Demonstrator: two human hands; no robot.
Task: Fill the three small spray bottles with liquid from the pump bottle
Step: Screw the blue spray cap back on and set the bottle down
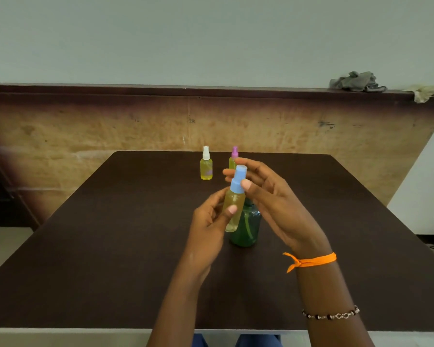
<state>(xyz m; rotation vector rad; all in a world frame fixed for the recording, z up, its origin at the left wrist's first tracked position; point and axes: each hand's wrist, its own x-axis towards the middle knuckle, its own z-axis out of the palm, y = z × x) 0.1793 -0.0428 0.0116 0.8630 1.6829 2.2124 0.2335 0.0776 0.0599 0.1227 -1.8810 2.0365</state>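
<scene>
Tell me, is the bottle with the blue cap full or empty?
Nearly full: yellow liquid shows through the blue-capped bottle almost up to its cap, as the left hand holds it.

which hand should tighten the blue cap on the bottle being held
Right. The right hand already has thumb and fingers at the blue spray cap; the left hand grips the small yellow-filled plastic bottle.
</scene>
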